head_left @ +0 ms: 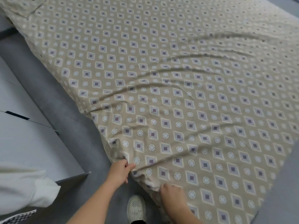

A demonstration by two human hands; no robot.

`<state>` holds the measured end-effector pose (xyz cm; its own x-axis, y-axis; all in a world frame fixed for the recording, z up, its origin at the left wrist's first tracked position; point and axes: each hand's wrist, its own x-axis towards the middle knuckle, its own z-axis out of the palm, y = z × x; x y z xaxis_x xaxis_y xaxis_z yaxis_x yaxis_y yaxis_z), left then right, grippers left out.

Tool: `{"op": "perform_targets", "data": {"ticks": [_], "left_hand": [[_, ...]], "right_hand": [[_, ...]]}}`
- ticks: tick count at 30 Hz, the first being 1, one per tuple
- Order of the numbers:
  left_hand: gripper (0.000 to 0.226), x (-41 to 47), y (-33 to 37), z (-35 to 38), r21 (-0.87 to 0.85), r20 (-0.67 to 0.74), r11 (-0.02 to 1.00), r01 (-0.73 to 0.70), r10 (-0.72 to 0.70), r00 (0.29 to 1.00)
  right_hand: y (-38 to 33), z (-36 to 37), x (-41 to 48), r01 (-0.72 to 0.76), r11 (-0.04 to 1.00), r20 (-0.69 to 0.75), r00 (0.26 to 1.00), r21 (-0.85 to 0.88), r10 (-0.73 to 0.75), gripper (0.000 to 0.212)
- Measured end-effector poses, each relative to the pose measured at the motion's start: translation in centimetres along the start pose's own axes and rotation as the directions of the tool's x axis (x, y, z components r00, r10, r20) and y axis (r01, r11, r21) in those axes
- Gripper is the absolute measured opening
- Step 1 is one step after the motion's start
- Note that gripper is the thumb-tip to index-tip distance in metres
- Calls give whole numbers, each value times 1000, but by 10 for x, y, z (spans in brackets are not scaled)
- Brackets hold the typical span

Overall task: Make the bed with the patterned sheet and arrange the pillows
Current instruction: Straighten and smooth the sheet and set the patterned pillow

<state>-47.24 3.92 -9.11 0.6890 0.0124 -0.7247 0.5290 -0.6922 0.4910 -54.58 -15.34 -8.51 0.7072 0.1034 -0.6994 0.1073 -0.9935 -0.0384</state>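
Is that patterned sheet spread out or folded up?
Spread out: the patterned sheet lies opened flat, though wrinkles fan from the near corner where the left hand and right hand hold it.

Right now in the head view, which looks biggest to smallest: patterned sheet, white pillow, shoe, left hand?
1. patterned sheet, by far
2. white pillow, partly out of frame
3. shoe and left hand look about alike: unranked

Bedroom, bed (161,78) under a patterned sheet (186,110), grey floor (68,126), white cabinet (24,143) alongside
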Motion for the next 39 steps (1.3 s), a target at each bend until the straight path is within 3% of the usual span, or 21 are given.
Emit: {"op": "perform_targets", "data": {"ticks": [1,2,3,5,7,9,11,15,17,20,22,24,25,27,28,31,33,36,39], "left_hand": [[40,-1,1,-1,-28,0,1000,-2,2,1000],[40,-2,-1,0,-60,1,998,-3,3,1000],[40,-4,-2,2,-94,3,996,-1,2,1000],[39,-14,-7,9,-146,13,989,17,-15,1000],[39,-25,-13,19,-155,28,987,38,-34,999],[38,-35,-12,27,-111,50,993,42,-37,998],[39,-39,-11,32,-32,25,998,57,-56,998],[40,-39,-7,29,177,-93,978,108,-93,991],[40,-39,-9,39,220,-83,969,113,-97,992],[41,-35,-14,60,133,-123,972,193,-177,976],[41,-34,-17,70,20,-146,971,236,-231,962],[35,-33,-18,81,-177,-120,945,275,-298,947],[27,-33,-16,89,-271,-84,915,300,-333,939],[6,-38,-13,109,-364,43,847,386,-399,916],[13,-42,-11,121,-376,121,823,426,-413,903],[25,-59,-3,160,-386,338,789,478,-361,869],[28,-65,2,179,-396,390,779,485,-336,857],[33,-70,3,196,-481,421,696,533,-350,837],[27,-87,5,211,-472,517,661,583,-328,791]], "right_hand": [[1,2,-5,25,999,-41,999,-34,-27,37],[2,-4,-11,51,998,49,998,-46,-49,29],[5,-1,-12,102,994,38,994,-49,-100,17],[13,9,-24,170,981,24,985,-90,-168,17],[17,8,-39,143,989,57,988,-21,-142,15],[20,3,-46,175,985,94,980,-11,-173,13],[19,8,-45,210,977,-1,978,-46,-210,20],[23,27,-52,91,996,-54,995,22,-90,13],[27,52,-51,69,994,-39,997,79,-66,27],[31,82,-49,74,992,-191,980,106,-53,47],[26,71,-55,23,973,-90,996,230,-2,48],[35,61,-68,-16,953,110,994,301,-18,46],[46,58,-72,-98,901,152,988,422,36,37],[82,88,-88,-363,688,257,932,628,257,21],[97,102,-102,-481,512,330,872,712,361,25],[122,130,-119,-734,93,504,547,673,668,72],[125,135,-125,-656,-94,475,432,749,767,66],[129,115,-122,-663,-141,538,445,735,716,60],[140,126,-124,-722,-98,569,445,685,691,34]]}}
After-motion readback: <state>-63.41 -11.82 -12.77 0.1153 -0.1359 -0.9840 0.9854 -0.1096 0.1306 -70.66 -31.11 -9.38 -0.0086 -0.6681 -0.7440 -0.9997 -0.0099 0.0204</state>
